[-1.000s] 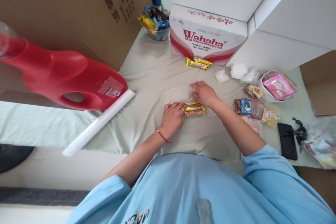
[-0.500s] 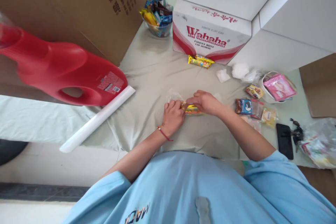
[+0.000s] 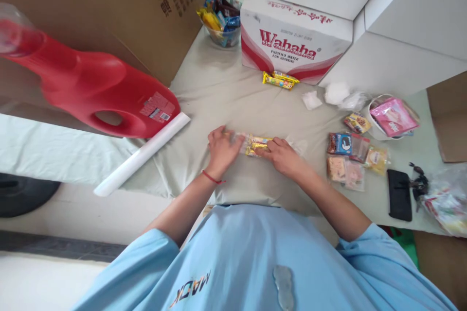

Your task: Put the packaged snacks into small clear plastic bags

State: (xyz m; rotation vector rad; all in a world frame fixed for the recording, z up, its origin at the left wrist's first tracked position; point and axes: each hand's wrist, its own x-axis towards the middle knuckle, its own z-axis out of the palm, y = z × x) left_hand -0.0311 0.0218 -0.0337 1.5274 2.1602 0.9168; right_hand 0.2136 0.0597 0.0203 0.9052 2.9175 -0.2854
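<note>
Yellow-wrapped snack bars (image 3: 258,145) lie side by side on the cloth in front of me, with clear plastic (image 3: 240,142) about them. My left hand (image 3: 222,149) is closed on the plastic at its left end, thumb toward the bars. From the right, my right hand (image 3: 285,156) grips the bars' near right part, fingers bent over them. More of the plastic sticks out past the right hand. Whether the plastic is a bag or a loose sheet I cannot tell.
Farther back, other yellow bars (image 3: 280,80) lie by a Wahaba-style water carton (image 3: 292,48). A bowl of snacks (image 3: 221,34), red jug (image 3: 109,90) and white roll (image 3: 146,153) are leftward. Rightward are snack packets (image 3: 339,144), a white basket (image 3: 377,129) and a phone (image 3: 399,195).
My left hand has moved left, away from the bars, along the plastic. My right hand has come down lower over the bars, which now show more. The view has shifted slightly.
</note>
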